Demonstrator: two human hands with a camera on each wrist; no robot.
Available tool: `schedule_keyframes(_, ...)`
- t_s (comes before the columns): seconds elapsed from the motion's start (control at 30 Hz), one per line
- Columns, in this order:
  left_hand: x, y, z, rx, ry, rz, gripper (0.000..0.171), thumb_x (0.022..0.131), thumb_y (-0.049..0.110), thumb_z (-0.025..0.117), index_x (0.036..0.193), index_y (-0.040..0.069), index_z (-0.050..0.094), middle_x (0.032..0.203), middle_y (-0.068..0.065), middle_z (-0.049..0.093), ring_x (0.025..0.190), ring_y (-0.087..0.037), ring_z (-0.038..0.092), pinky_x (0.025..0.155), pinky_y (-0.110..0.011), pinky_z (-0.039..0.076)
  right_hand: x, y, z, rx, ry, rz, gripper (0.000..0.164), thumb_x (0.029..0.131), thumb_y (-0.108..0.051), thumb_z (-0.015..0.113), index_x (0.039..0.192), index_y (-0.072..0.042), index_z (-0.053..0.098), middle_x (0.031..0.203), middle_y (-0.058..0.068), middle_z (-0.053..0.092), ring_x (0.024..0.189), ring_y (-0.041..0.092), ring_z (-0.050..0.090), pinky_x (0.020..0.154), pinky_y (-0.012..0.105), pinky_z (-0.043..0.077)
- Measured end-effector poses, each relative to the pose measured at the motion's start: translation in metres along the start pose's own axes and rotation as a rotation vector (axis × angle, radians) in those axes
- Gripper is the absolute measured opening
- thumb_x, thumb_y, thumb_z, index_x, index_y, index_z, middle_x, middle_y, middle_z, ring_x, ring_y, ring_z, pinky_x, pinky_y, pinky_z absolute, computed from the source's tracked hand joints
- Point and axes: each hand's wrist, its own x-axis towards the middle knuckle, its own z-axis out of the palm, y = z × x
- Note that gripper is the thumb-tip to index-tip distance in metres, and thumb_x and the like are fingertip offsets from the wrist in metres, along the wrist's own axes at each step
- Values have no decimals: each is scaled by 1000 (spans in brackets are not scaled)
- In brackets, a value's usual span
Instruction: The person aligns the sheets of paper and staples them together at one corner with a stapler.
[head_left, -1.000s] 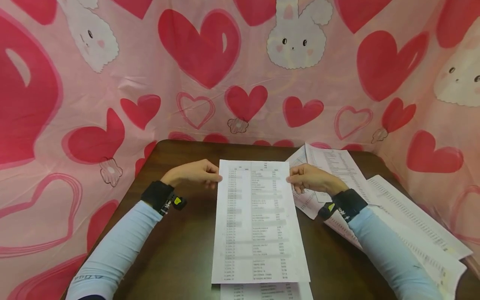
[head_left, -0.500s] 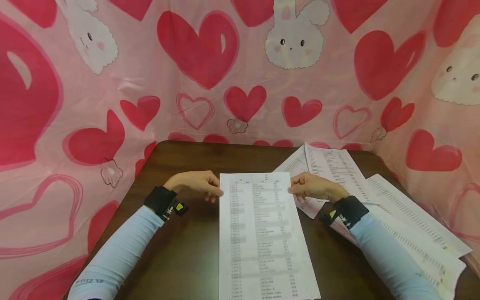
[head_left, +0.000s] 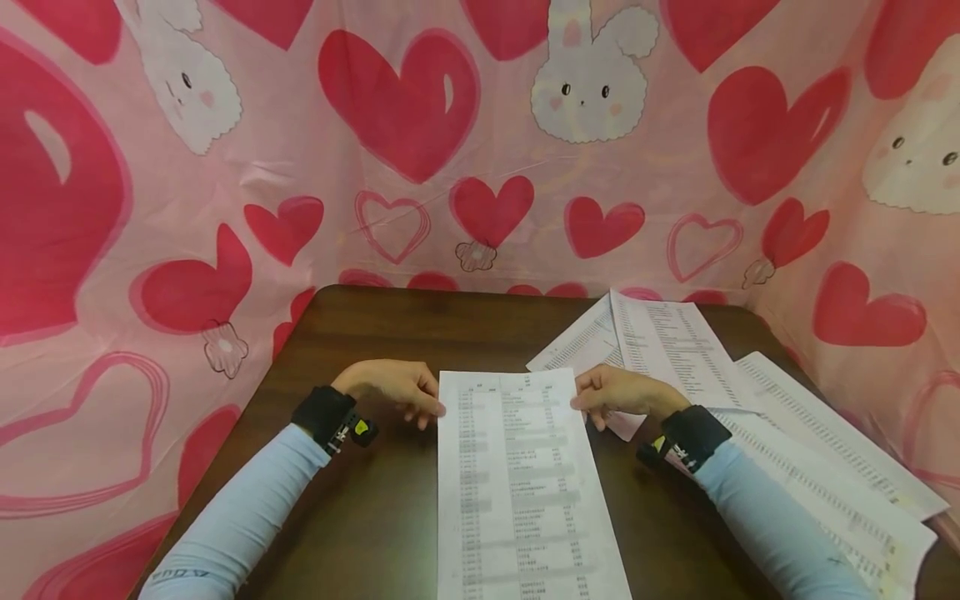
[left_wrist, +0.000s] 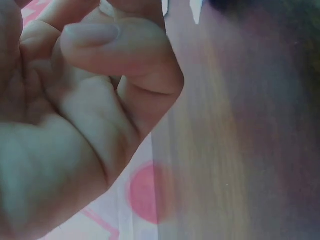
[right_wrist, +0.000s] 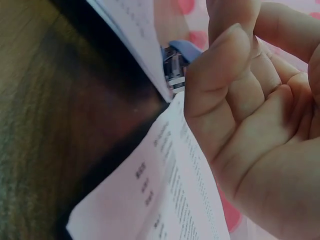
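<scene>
A printed paper sheet (head_left: 510,483) with columns of text and grey bands runs down the middle of the head view, its lower end cut off by the frame. At its upper left edge my left hand (head_left: 393,390) pinches the paper between thumb and fingers. Opposite, my right hand (head_left: 618,392) pinches the upper right edge. In the left wrist view, the left hand (left_wrist: 75,110) shows a bent thumb and curled fingers. The right wrist view has the right hand (right_wrist: 265,110) with the thumb against the fingers, and white printed paper (right_wrist: 145,195) beside it.
Several more printed sheets (head_left: 667,346) lie overlapping and fanned out at the right of the brown wooden table (head_left: 360,325), partly under the right forearm. A pink curtain (head_left: 420,233) with hearts and rabbits stands behind the table and along both sides.
Both hands have moved down toward the body, bringing the pinched sheet along. A second sheet that showed below its lower edge is out of sight; more of the loose sheets behind shows.
</scene>
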Motion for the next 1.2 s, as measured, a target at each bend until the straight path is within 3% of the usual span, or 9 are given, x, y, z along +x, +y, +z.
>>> schedule_keyframes(0.23,6,-8,6,17,-21,-21,19,82,30,62,85,13,70,69,-14,63,48,-27,47,41,-24,35,2,6,6,-89,-3,-3,17,87,-9,54,96,4,60,86,23,62,52,29,58,44,27,43)
schedule_keyframes(0.5,11,-9,13,82,-33,-48,21,82,31,61,81,12,70,64,-11,62,45,-27,46,38,-26,31,6,11,11,-212,44,85,23,85,-19,59,80,3,58,70,21,61,50,29,58,39,26,39)
schedule_keyframes(0.7,15,-11,17,89,-30,-56,22,82,32,61,79,12,70,62,-12,61,44,-22,45,37,-26,29,8,13,14,-248,75,126,24,84,-22,60,77,1,60,68,19,62,50,28,58,38,25,34)
schedule_keyframes(0.9,16,-15,20,87,-42,-95,23,82,33,61,78,12,70,61,-11,61,43,-20,45,37,-25,29,7,15,18,-257,43,143,22,85,-21,59,77,0,60,69,17,63,50,27,58,38,25,33)
schedule_keyframes(1.2,14,-18,22,90,-37,-102,24,82,32,61,77,10,70,60,-10,61,41,-17,45,36,-25,28,8,11,21,-312,35,194,26,83,-25,61,73,0,61,66,16,63,49,29,59,37,22,31)
